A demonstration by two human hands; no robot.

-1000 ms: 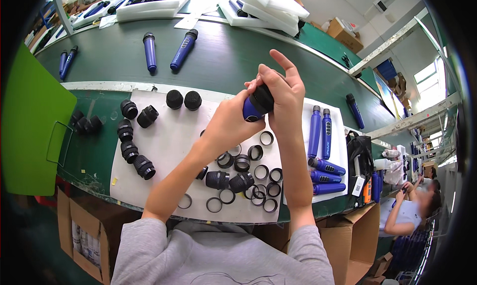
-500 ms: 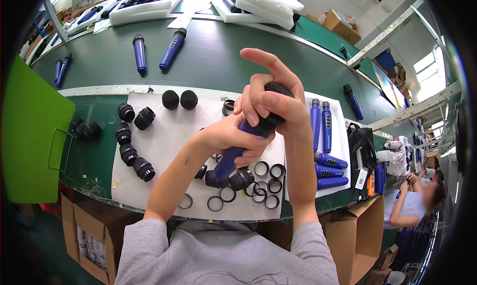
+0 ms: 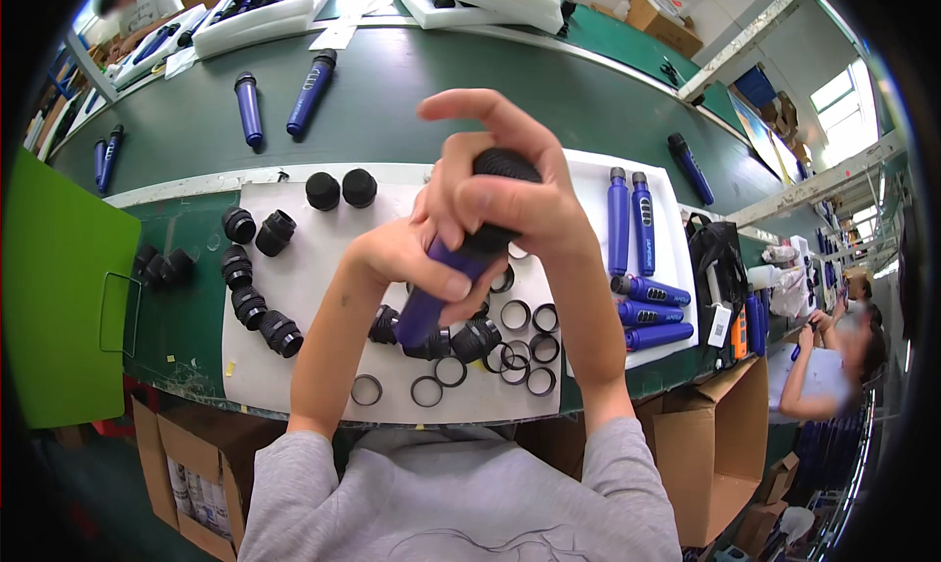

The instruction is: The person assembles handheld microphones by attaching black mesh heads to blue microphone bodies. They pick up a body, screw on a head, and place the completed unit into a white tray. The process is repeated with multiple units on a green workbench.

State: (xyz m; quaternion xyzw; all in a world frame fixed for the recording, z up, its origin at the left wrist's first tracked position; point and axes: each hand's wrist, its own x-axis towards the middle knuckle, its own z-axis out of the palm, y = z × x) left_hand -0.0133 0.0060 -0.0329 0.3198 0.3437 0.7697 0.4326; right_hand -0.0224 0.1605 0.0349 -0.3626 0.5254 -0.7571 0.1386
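A blue microphone (image 3: 421,315) is held tilted above the white sheet (image 3: 314,278), its black mesh head up and to the right. My left hand (image 3: 397,256) is wrapped round the blue body. Closed on the mesh head (image 3: 507,164) is my right hand (image 3: 537,201), with its index finger raised off. Underneath lie several black rings (image 3: 426,391) and loose black microphone heads (image 3: 476,339), partly hidden by the microphone. More black heads (image 3: 282,335) curve along the sheet's left side, and two mesh heads (image 3: 359,188) stand at its far edge.
On my right a white foam tray (image 3: 671,209) holds several blue microphone bodies (image 3: 644,224), with a black bag (image 3: 714,253) beyond. A green bin (image 3: 69,297) stands at left. Microphones (image 3: 312,94) lie across the far bench. Cardboard boxes (image 3: 711,454) sit below the front edge.
Both hands have shifted left with the microphone, still gripping its body and head. The whole view has moved slightly too. Loose heads and rings on the sheet appear undisturbed.
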